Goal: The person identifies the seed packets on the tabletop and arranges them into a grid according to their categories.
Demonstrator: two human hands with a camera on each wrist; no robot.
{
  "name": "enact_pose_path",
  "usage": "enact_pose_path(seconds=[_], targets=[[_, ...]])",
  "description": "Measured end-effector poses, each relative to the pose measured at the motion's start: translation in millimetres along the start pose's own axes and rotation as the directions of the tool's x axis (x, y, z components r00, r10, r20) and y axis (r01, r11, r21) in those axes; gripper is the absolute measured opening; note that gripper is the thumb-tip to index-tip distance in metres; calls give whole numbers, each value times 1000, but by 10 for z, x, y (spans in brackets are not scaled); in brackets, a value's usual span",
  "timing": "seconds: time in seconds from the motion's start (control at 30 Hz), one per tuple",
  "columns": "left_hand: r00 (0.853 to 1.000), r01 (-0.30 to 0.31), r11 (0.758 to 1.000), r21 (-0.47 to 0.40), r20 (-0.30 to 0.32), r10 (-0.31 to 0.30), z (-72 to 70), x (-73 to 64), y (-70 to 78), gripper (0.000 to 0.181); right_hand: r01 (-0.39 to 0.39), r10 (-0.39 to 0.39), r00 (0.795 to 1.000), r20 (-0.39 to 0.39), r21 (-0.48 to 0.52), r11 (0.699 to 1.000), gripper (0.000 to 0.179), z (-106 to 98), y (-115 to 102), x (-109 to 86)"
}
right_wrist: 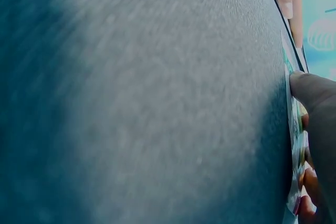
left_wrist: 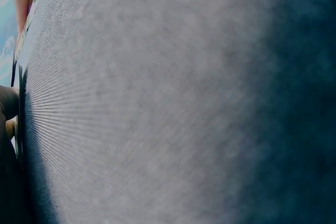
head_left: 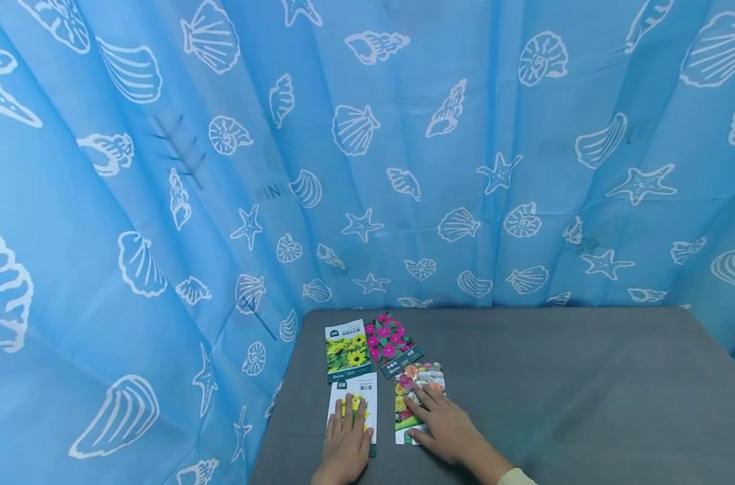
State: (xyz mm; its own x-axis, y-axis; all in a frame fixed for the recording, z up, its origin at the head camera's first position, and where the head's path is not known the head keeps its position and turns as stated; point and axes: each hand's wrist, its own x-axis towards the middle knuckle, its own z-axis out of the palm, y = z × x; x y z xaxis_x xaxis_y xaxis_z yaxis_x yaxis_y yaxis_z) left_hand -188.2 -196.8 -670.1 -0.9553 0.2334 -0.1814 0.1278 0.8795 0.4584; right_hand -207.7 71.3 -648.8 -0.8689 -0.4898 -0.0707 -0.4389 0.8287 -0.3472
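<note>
My left hand (head_left: 345, 446) lies with straight fingers on a white seed packet (head_left: 367, 392) printed with yellow flowers, covering much of its picture. Beside it on the right, my right hand (head_left: 449, 426) rests, fingers extended, on a seed packet (head_left: 401, 404) showing mixed-coloured blooms. That packet's white end and green logo face me. In the right wrist view, the right thumb (right_wrist: 315, 90) presses at the edge of this packet (right_wrist: 295, 156). Beyond the left hand lies a packet (head_left: 347, 353) with yellow daisy-like flowers. A tilted packet (head_left: 391, 342) with pink flowers lies to its right.
All the packets lie on the left part of a grey cloth-covered table (head_left: 573, 391). A blue curtain (head_left: 403, 168) with white shell and starfish prints hangs behind the table and along its left side. Grey cloth (left_wrist: 147, 98) fills most of the left wrist view.
</note>
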Motion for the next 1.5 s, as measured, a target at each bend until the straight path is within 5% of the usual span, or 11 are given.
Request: enact_pose_path(seconds=[0.33, 0.67, 1.5], targets=[[1000, 3, 1000, 21, -7, -3, 66, 38, -82, 68, -31, 30, 999, 14, 34, 999, 70, -26, 110, -44], [999, -45, 997, -62, -25, 43, 33, -6, -77, 70, -34, 32, 999, 24, 55, 998, 69, -50, 200, -73], [999, -23, 999, -47, -25, 22, 54, 8, -67, 71, -30, 35, 998, -44, 102, 994, 70, -194, 426, -248]])
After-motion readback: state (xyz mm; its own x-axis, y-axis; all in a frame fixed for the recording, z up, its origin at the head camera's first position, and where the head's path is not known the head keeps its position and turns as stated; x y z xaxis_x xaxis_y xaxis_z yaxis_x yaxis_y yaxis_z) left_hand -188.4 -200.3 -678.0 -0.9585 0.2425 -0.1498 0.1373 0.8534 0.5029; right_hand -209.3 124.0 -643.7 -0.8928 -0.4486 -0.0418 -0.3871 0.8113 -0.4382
